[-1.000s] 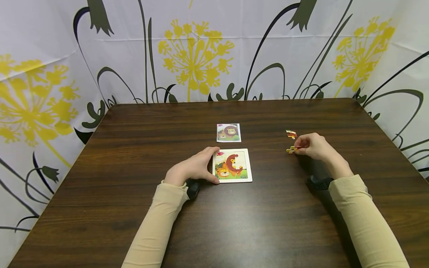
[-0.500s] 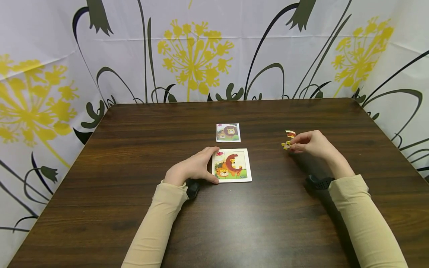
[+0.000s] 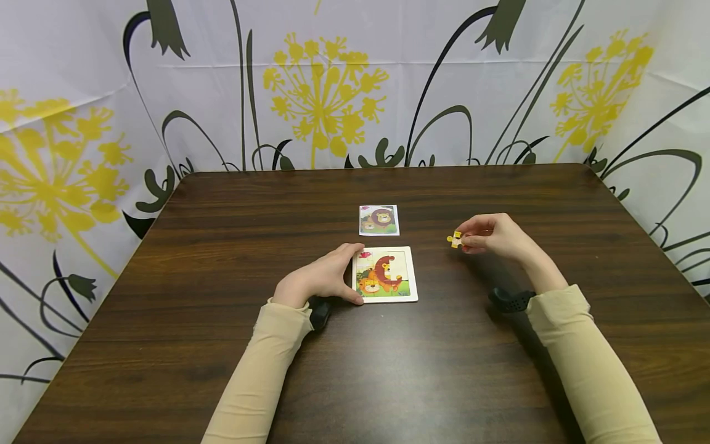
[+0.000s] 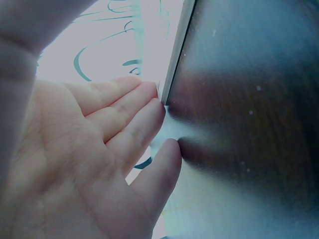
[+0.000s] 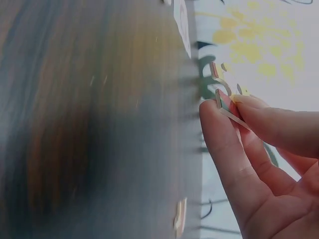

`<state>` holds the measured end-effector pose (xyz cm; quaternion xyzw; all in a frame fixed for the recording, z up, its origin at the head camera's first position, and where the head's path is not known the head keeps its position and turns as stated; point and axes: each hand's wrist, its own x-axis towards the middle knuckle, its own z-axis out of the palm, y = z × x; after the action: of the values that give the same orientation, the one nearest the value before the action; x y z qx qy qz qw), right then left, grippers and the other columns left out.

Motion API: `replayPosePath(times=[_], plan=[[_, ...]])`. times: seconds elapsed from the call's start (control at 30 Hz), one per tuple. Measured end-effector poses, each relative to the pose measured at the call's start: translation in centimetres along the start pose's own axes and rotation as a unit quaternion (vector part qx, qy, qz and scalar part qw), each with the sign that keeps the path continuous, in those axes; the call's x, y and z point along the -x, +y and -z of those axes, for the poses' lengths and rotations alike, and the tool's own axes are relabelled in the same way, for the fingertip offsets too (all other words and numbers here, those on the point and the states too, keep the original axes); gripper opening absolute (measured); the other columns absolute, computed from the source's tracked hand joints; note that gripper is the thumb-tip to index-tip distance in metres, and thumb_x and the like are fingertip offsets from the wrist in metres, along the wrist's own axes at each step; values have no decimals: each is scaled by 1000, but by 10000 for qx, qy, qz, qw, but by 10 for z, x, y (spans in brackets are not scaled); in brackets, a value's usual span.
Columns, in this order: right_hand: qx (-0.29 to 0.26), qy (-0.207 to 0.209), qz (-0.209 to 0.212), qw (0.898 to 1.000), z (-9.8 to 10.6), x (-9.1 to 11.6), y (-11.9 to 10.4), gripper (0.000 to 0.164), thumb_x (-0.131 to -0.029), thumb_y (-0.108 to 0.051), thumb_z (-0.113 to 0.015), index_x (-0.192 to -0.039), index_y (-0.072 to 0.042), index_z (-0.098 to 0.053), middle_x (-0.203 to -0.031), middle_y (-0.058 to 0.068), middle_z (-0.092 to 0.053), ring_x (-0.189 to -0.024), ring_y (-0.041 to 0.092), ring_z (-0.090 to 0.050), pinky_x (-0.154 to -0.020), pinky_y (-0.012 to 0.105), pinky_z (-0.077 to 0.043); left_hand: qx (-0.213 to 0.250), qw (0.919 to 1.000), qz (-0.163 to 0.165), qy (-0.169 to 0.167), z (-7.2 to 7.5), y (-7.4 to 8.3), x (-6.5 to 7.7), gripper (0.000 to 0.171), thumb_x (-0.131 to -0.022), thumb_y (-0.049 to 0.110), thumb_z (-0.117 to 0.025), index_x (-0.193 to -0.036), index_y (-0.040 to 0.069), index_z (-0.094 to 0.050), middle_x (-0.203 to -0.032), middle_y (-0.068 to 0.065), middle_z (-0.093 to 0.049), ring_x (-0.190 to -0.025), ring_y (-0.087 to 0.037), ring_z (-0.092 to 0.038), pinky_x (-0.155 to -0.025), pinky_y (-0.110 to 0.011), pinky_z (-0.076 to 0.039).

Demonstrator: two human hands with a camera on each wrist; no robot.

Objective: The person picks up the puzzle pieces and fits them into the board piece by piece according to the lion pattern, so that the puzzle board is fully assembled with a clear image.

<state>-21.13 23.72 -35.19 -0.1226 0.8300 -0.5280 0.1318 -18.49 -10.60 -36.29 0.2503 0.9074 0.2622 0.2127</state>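
Observation:
Between its thumb and fingers, my left hand point(image 3: 316, 277) holds the left side of a white-framed jigsaw puzzle point(image 3: 409, 277) with a lion picture. The puzzle has a pale gap at the lion's face. In the left wrist view, my left fingers point(image 4: 134, 134) lie against the edge of the frame point(image 4: 179, 50). Off to the right, my right hand point(image 3: 501, 237) pinches a yellow jigsaw piece point(image 3: 455, 240) by its edge, raised above the table. The right wrist view shows the piece point(image 5: 228, 103) between thumb and fingertips, with red and green on it.
A small picture card point(image 3: 379, 221) of the same lion lies behind the puzzle. Another jigsaw piece point(image 5: 180, 217) rests on the table, hidden behind my right hand in the head view. A flower-patterned cloth point(image 3: 333, 92) hangs beyond the dark wooden table point(image 3: 277, 203).
My right hand has lifted the jigsaw piece and carried it left, toward the puzzle. The left hand and the puzzle have kept their places.

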Motion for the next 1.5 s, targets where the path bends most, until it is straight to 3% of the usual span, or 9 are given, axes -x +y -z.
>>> replayPosePath(times=[0.3, 0.53, 0.8, 1.13, 1.5], plan=[[291, -134, -11, 9995, -26, -22, -21, 22, -85, 2, -63, -106, 10, -63, -92, 19, -68, -73, 10, -65, -74, 39, -57, 25, 10000, -59, 25, 1, 0, 1, 102, -69, 27, -83, -146, -1, -22, -147, -18, -31, -135, -28, -33, -113, -42, -28], [535, -236, -121, 9982, -54, -36, -33, 20, -86, -2, -65, -104, 4, -67, -94, 19, -67, -73, 15, -63, -75, 39, -57, -63, 9999, -104, 36, 1, 0, 1, 101, -70, 28, -83, -145, -1, -23, -145, -18, -33, -134, -28, -35, -113, -41, -28], [636, -532, -165, 9964, -79, -40, -36, 19, -86, 0, -64, -104, 5, -66, -96, 20, -66, -72, 16, -61, -73, 36, -57, -20, 10000, -15, -41, 1, 0, 0, 102, -70, 29, -83, -146, 1, -22, -147, -16, -31, -136, -26, -33, -114, -40, -27], [782, -933, -29, 9926, -93, -37, -35, 15, -85, 0, -65, -99, 6, -66, -81, 13, -64, -67, 13, -58, -66, 31, -57, -53, 10000, -75, -2, 2, -1, 1, 101, -70, 30, -83, -145, -1, -23, -147, -17, -32, -136, -28, -33, -113, -41, -28], [977, -993, 79, 9902, -99, -31, -37, 11, -83, -2, -68, -93, 3, -69, -76, 9, -64, -63, 10, -54, -61, 27, -53, -28, 10000, -37, -29, 2, 0, 1, 101, -70, 29, -83, -146, 0, -23, -147, -16, -32, -135, -26, -34, -113, -39, -28]])
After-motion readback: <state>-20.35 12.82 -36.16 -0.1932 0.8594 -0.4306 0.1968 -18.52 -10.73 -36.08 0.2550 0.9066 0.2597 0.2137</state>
